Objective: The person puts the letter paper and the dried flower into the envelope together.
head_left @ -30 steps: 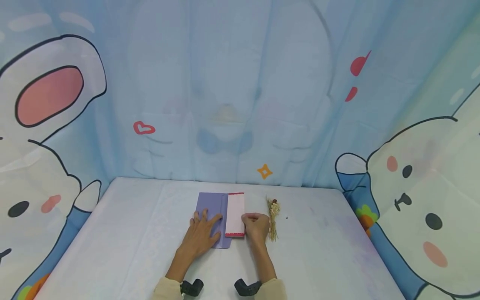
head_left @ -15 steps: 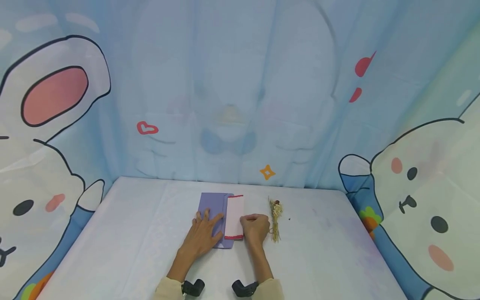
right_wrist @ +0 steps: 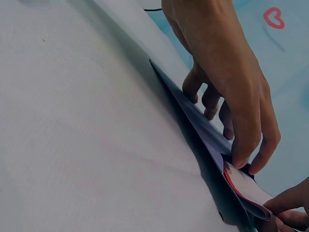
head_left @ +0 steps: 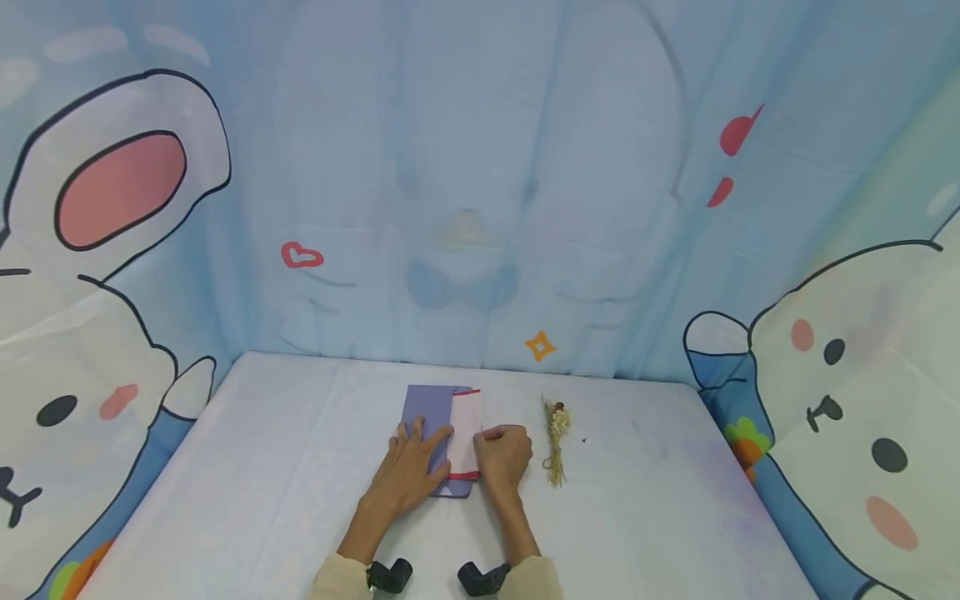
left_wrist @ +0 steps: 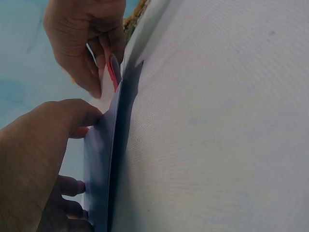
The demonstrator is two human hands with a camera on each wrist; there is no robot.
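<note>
A purple card (head_left: pixel 429 406) lies on the white table. Over its right part lies a strip of pale pink paper (head_left: pixel 465 421) with red top and bottom edges; whether it is joined to the card I cannot tell. My left hand (head_left: pixel 405 473) rests on the card with fingers spread, its thumb near the paper. With thumb and fingers my right hand (head_left: pixel 504 457) pinches the paper's right edge. In the right wrist view the pink paper (right_wrist: pixel 246 187) curls over at that edge, and the purple card (right_wrist: pixel 193 118) lies under my left hand (right_wrist: pixel 231 87).
To the right of my right hand lies a small bundle of dried flowers (head_left: pixel 557 429). A tiny dark speck (head_left: pixel 584 440) sits beyond it. Behind the white table (head_left: pixel 645 500) hangs a blue curtain (head_left: pixel 465 167) printed with cartoon animals.
My right hand has moved left with the paper's right edge, and the visible pink strip is narrower. My left hand keeps its place on the card. The head view has shifted slightly.
</note>
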